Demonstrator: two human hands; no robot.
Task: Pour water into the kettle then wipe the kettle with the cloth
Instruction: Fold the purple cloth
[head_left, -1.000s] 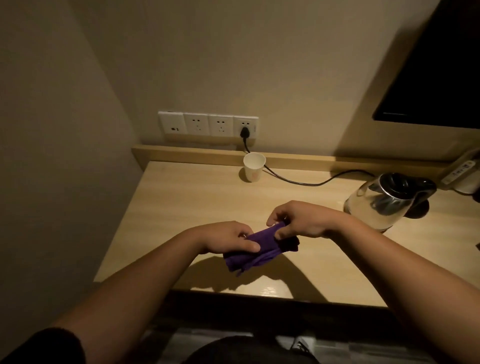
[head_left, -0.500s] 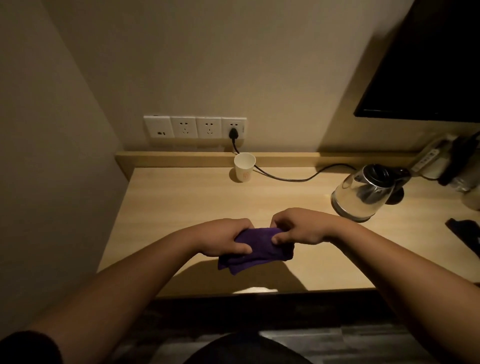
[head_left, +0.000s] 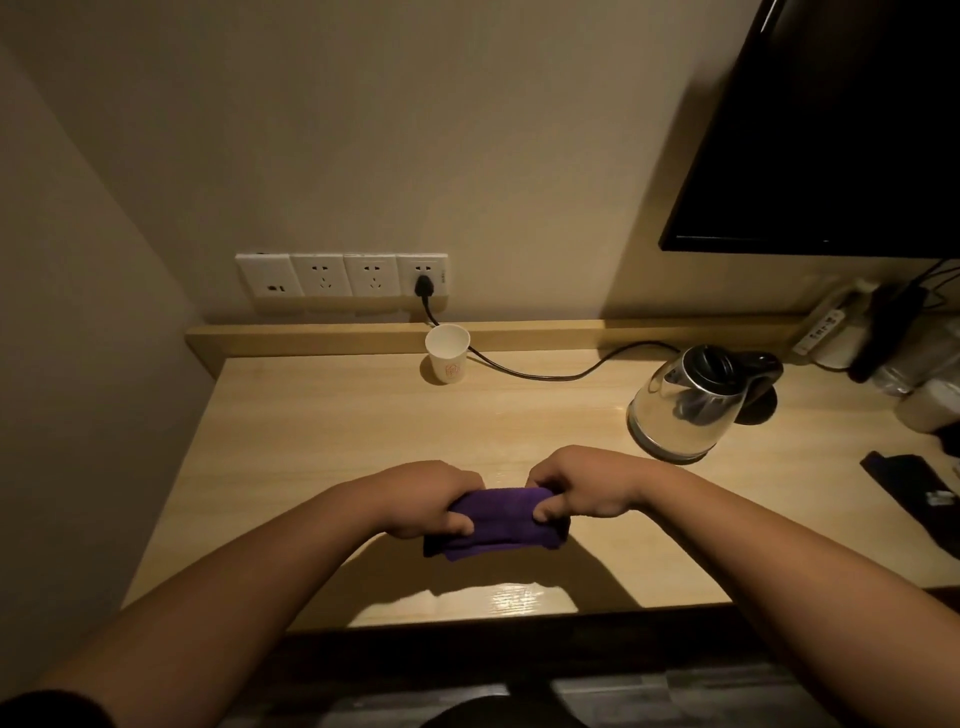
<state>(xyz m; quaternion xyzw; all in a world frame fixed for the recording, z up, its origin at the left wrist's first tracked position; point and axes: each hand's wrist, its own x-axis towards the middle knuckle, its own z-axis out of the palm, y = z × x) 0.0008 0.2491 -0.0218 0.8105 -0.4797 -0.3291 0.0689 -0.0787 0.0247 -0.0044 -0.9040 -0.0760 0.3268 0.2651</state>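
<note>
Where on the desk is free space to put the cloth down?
Bare wood lies between the paper cup, the kettle and both hands, and left of the left hand. Right of the kettle is crowded.

No legible text showing anywhere. Paper cup (head_left: 447, 354) carrying small orange printed mark, too blurred for reading. Remote (head_left: 822, 328) at right showing button markings, too small for reading.

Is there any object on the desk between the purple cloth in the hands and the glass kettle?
Nothing visible. The folded purple cloth, gripped by the left hand and right hand, has only bare wooden desk between it and the glass kettle. The white paper cup stands far off, near the wall.
</note>
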